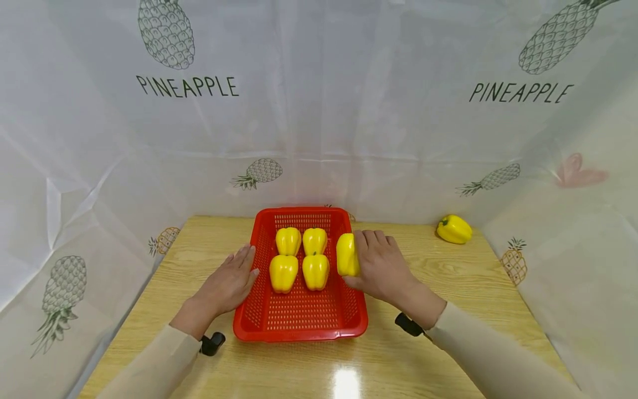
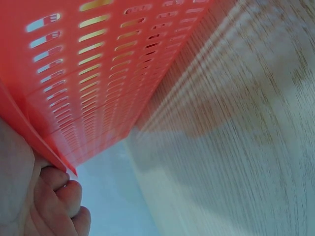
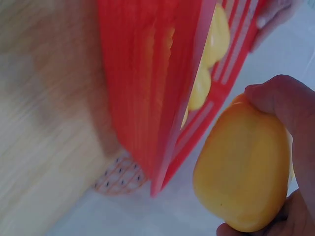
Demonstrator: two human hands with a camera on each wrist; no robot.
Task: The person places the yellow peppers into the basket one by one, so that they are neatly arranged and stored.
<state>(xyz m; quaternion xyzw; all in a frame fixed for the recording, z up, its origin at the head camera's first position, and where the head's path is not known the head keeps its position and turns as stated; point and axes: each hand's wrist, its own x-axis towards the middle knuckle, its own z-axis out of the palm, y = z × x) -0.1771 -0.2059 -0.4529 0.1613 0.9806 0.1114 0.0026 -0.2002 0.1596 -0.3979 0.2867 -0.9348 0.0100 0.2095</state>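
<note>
A red plastic basket (image 1: 299, 336) sits on the table with several yellow bell peppers (image 1: 284, 274) inside, in two rows. My left hand (image 1: 230, 281) holds the basket's left rim, its thumb over the edge. In the left wrist view, curled fingers (image 2: 74, 196) lie against that rim beside the slotted outer wall. My right hand (image 1: 382, 265) grips another yellow bell pepper (image 1: 346, 255) above the basket's right rim. The right wrist view shows this pepper (image 3: 243, 164) between thumb and fingers, blossom or stem end partly hidden by the hand.
One more yellow bell pepper (image 1: 454, 229) lies on its side at the table's back right corner. The wooden table (image 1: 428, 354) is enclosed at the back and sides by a pale curtain (image 1: 349, 122) printed with pineapples.
</note>
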